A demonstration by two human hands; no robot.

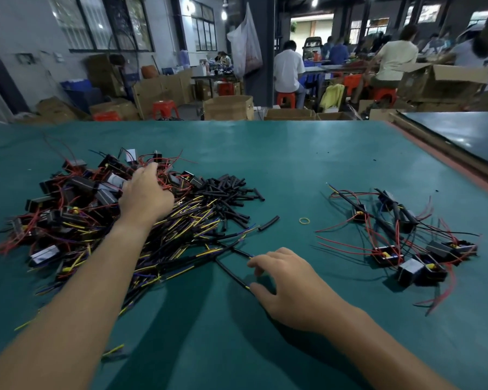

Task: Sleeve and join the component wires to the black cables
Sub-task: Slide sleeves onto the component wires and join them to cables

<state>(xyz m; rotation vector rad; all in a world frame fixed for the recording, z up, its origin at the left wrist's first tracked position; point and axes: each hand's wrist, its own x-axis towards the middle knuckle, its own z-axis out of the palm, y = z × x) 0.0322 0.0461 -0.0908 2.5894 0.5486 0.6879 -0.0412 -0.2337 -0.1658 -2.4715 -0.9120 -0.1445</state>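
Black cable (233,274) touches right hand (289,285); left hand (145,194) on components (79,182).

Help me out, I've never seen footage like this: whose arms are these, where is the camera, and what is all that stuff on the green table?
No machine here: a person wears a camera on the head, so this one view looks forward and down at their own bare arms. The left hand reaches into a pile of black components with red wires; its fingertips are hidden, so I cannot tell whether it grips one. The right hand is spread over a black cable on the green table, fingertips near its end, not closed on it. Beside the pile lie more black cables with yellow and blue tips and short black sleeves. To the right sits a smaller group of components tangled with cables; a yellow rubber band lies between.
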